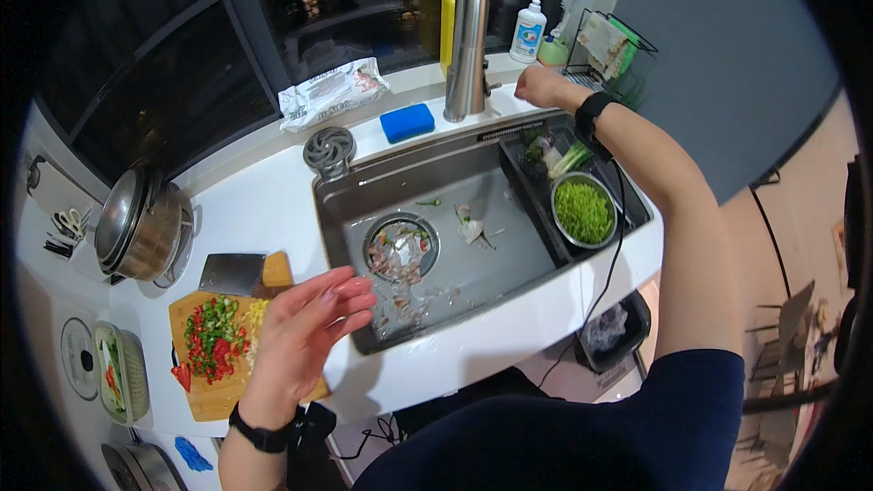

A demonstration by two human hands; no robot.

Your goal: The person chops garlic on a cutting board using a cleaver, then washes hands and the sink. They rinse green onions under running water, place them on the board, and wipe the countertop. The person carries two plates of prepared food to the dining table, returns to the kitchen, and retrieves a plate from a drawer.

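Note:
My left hand (310,327) is held palm up with its fingers slightly apart and nothing in it. It hovers over the front left rim of the sink, beside a wooden cutting board (204,395) with chopped red and green peppers (215,341). A cleaver (232,274) lies across the board's far edge. My right hand (542,85) is at the back ledge, just right of the steel faucet (467,48) and its lever. Its fingers curl downward, so their grip is hidden. Scraps and peelings lie in the grey sink (470,279) and around its drain strainer (402,245).
A bowl of chopped greens (584,210) stands in the sink's right tray, near scallion pieces (569,160). A blue sponge (407,123), a wipes pack (334,94) and a dish soap bottle (528,33) line the back. A lidded pot (146,228) stands left. A cable (617,252) hangs over the front edge.

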